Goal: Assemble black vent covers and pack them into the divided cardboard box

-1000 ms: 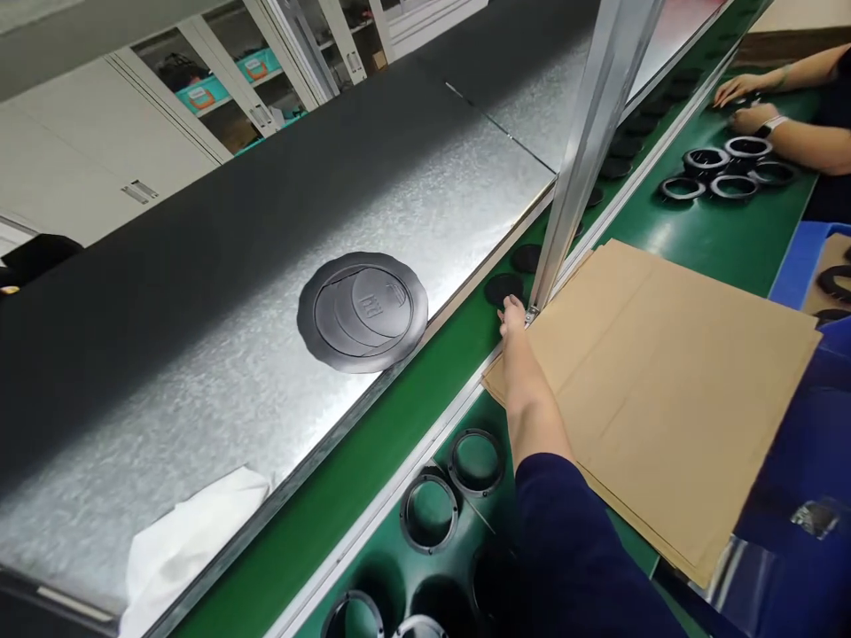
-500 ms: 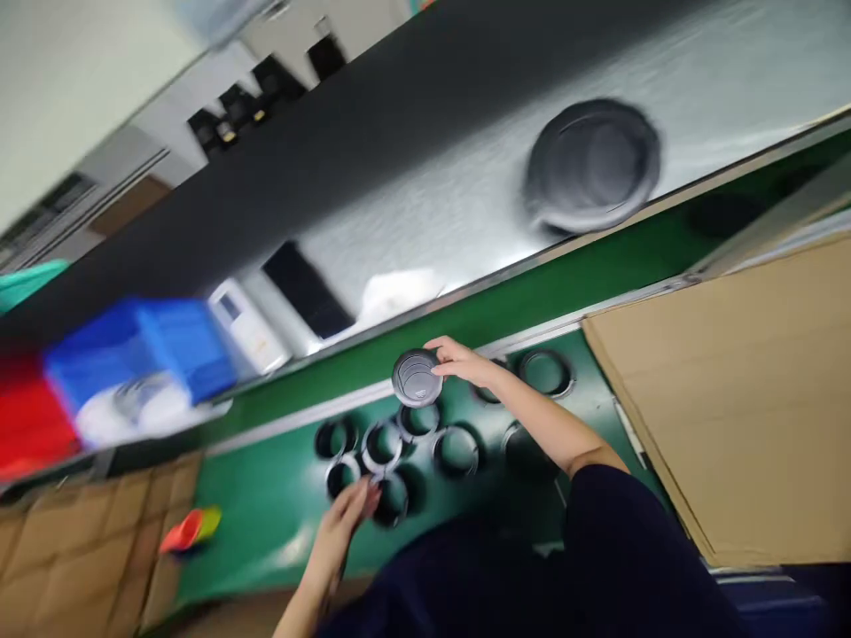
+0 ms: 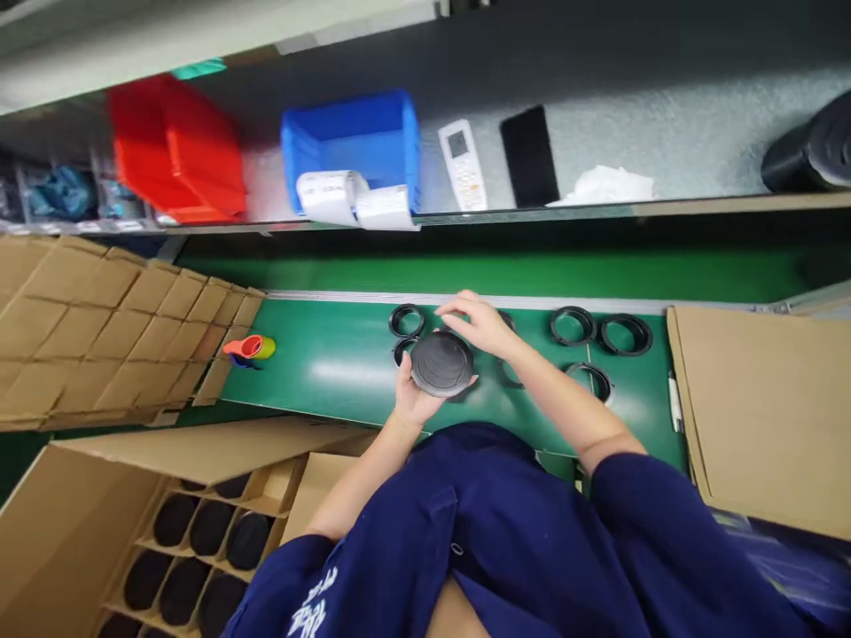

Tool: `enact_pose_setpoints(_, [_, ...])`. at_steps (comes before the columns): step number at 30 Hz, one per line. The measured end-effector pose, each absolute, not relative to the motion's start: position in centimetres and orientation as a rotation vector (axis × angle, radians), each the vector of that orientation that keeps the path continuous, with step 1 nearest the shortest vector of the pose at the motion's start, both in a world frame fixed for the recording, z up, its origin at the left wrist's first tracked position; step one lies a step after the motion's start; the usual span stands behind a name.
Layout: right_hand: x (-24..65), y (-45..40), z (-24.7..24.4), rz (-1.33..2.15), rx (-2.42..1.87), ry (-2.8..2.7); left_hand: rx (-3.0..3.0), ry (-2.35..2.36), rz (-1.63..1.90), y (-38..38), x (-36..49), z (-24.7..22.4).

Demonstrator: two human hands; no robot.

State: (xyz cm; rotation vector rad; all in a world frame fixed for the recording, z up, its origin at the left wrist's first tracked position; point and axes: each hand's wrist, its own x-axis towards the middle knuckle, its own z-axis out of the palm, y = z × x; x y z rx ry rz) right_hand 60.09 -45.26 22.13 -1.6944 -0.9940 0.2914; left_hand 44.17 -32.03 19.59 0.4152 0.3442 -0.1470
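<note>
A round, dark grey-black cap-like part [image 3: 442,364] with curved lines on its face sits in my left hand [image 3: 413,400], whose fingers wrap under and around its edge. Just above the part's far edge is my right hand [image 3: 480,326], its fingers bent but apart, with nothing visible in them. Whether its fingertips touch the part I cannot tell. Around both hands, black rings [image 3: 572,326] lie on the green work surface [image 3: 319,354], some partly hidden behind my hands and the part.
A cardboard box [image 3: 99,523] with dividers holds several round black parts at lower left. Stacked small cartons [image 3: 120,328] stand at left. The shelf carries a red bin [image 3: 176,151], a blue bin [image 3: 352,146], a white remote [image 3: 464,166] and a phone [image 3: 530,157]. Flat cardboard [image 3: 764,408] lies right.
The view has levelled and turned left. The round part, earlier held up in my right hand, is now in my left hand close to my body. My right hand has let go of it.
</note>
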Motion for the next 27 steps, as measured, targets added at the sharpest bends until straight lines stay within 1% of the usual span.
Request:
enact_pose_setpoints(1, [58.5, -44.9, 22.2, 0.169, -1.708, -0.932, 0.418, 0.337, -0.059, -31.2, 43.6, 20.1])
enact_pose_setpoints(3, [55.2, -44.0, 22.0, 0.049, -1.724, -0.911, 0.440, 0.328, 0.050, -29.5, 42.5, 21.0])
enact_pose_setpoints(8, [49.5, -40.2, 21.4, -0.050, -1.858, -1.020, 0.474, 0.296, 0.248, -26.0, 39.3, 22.6])
enact_pose_setpoints(14, [47.9, -36.4, 21.6, 0.067, -1.883, -1.154, 0.475, 0.379, 0.291, -24.3, 36.2, 23.4])
enact_pose_setpoints(20, [46.7, -34.8, 21.3, 0.179, -1.845, -1.186, 0.401, 0.407, 0.313, -23.8, 34.4, 23.3])
enact_pose_setpoints(27, [46.2, -35.3, 21.6, 0.336, -1.686, -0.921, 0.296, 0.347, 0.283, -23.4, 33.5, 22.7])
